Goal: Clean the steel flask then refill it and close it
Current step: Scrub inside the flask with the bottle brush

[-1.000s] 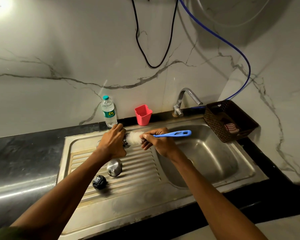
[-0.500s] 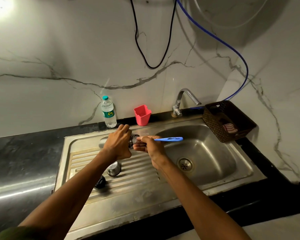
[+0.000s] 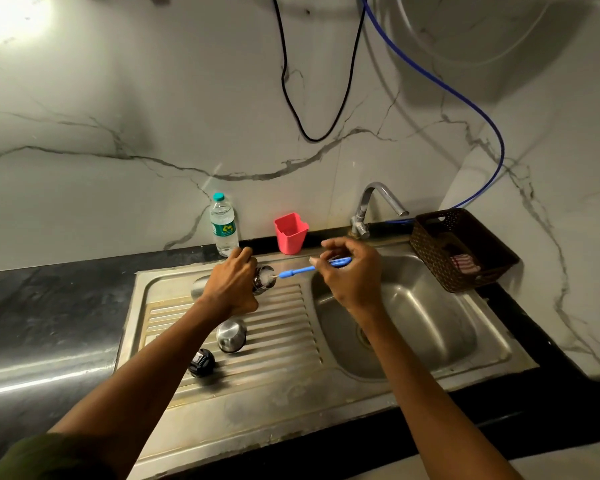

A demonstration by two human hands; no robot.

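Observation:
The steel flask (image 3: pixel 201 287) lies on its side over the ribbed drainboard, mouth toward the basin. My left hand (image 3: pixel 234 285) grips it near the neck. My right hand (image 3: pixel 352 271) pinches the blue handle of a bottle brush (image 3: pixel 300 270), whose white bristles sit mostly inside the flask's mouth. A steel cup lid (image 3: pixel 231 336) and a black stopper (image 3: pixel 201 362) rest on the drainboard below my left hand.
A steel sink (image 3: pixel 430 323) with a tap (image 3: pixel 374 202) lies to the right. A water bottle (image 3: pixel 224 225) and a pink cup (image 3: pixel 290 233) stand by the wall. A brown basket (image 3: pixel 440 258) sits at the sink's far right corner.
The brush went deep into the flask, then came partway out. My right hand slid back along the handle toward the tap.

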